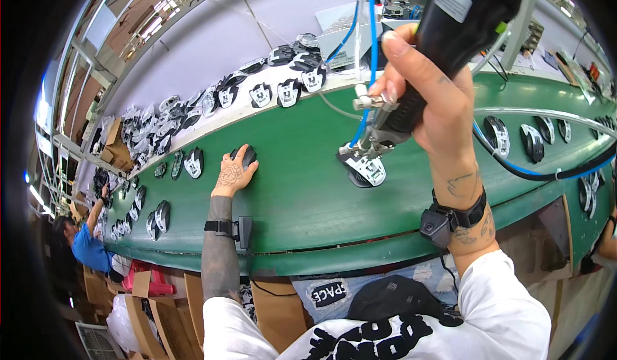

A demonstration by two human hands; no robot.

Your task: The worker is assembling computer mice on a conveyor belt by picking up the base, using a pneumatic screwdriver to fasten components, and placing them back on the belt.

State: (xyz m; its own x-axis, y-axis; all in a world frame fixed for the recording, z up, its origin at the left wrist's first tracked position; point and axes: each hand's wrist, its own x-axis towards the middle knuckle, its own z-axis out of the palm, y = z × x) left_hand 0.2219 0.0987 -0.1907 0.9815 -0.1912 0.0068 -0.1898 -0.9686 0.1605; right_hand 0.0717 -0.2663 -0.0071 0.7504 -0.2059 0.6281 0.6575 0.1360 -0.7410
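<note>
My right hand (pixel 434 93) grips a black powered screwdriver (pixel 443 29), its thumb and fingers wrapped round the body. The metal tip, fed by blue and clear tubes, points down at a white-and-black computer mouse part (pixel 367 170) on the green belt. Whether tip and part touch, I cannot tell. Farther left, my left hand (pixel 232 175) lies over a dark computer mouse (pixel 249 156) on the belt, fingers curled round it. The hand hides much of that mouse.
The green conveyor belt (pixel 289 212) runs across the view. More mouse parts (pixel 193 164) lie on it to the left, and others (pixel 496 136) to the right. Several stand along the white ledge (pixel 212 119). A blue-and-black cable (pixel 540 175) loops at right. Far left works a person in blue (pixel 91 247).
</note>
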